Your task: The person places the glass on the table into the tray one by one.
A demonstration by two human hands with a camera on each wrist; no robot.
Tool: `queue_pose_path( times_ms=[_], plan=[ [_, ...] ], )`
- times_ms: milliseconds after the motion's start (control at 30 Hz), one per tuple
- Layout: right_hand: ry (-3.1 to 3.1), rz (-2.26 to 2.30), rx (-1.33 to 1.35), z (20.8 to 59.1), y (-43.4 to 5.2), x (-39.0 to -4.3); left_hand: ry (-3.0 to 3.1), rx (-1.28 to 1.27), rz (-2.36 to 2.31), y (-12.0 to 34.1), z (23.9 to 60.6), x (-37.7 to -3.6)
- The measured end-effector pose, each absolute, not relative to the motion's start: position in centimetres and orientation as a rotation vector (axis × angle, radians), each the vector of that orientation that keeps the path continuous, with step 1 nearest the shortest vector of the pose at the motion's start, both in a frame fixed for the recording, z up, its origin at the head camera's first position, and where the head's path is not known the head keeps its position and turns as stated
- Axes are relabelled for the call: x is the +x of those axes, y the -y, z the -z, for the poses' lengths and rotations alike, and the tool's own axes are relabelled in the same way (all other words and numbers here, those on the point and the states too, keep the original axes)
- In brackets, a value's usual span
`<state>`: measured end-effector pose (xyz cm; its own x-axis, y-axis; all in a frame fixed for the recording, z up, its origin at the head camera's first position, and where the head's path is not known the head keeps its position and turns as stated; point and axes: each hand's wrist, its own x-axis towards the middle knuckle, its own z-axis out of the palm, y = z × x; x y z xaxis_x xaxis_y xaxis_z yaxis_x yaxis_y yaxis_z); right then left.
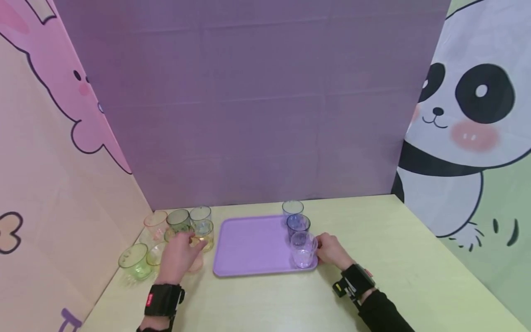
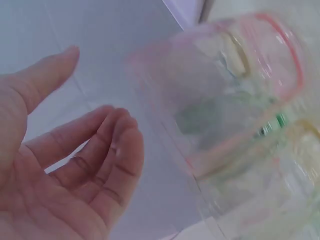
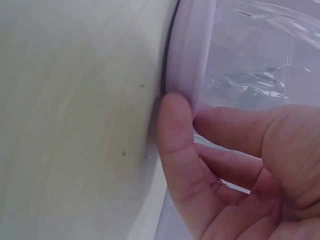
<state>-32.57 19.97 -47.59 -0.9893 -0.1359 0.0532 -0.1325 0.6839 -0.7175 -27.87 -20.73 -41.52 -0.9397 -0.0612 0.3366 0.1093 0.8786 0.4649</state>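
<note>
My left hand [image 1: 177,259] hovers over the group of glasses at the left, thumb and fingers apart with nothing between them. Beside it in the left wrist view is a pink-rimmed glass [image 2: 225,100]. A pale pink glass [image 1: 197,263] is partly hidden by this hand, and an amber glass [image 1: 207,237] stands just beyond. My right hand [image 1: 330,251] pinches the near right rim of a purple tray [image 1: 253,249] between thumb and finger. Along the tray's right side stand a clear glass [image 1: 303,253], a dark blue glass [image 1: 297,224] and a blue-rimmed glass [image 1: 292,208].
Around the left hand stand a green glass [image 1: 136,265], a yellow glass [image 1: 154,254], a dark green glass [image 1: 179,219] and a light blue-rimmed glass [image 1: 201,213]. The pale table [image 1: 265,304] meets a purple backdrop [image 1: 265,115] behind and printed walls at both sides.
</note>
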Motion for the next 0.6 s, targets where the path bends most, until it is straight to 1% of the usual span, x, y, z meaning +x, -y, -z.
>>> queue_pose_path(
  times_ms=[233, 600],
  plan=[
    [-2.857, 1.23, -0.208, 47.5, -19.9, -32.6, 2.704, -0.051, 0.619, 21.76, 42.03, -27.92],
    [-2.869, 1.241, -0.234, 47.65, -19.94, -32.56, 2.867, 0.019, 0.534, 21.81, 42.17, -27.44]
  ],
)
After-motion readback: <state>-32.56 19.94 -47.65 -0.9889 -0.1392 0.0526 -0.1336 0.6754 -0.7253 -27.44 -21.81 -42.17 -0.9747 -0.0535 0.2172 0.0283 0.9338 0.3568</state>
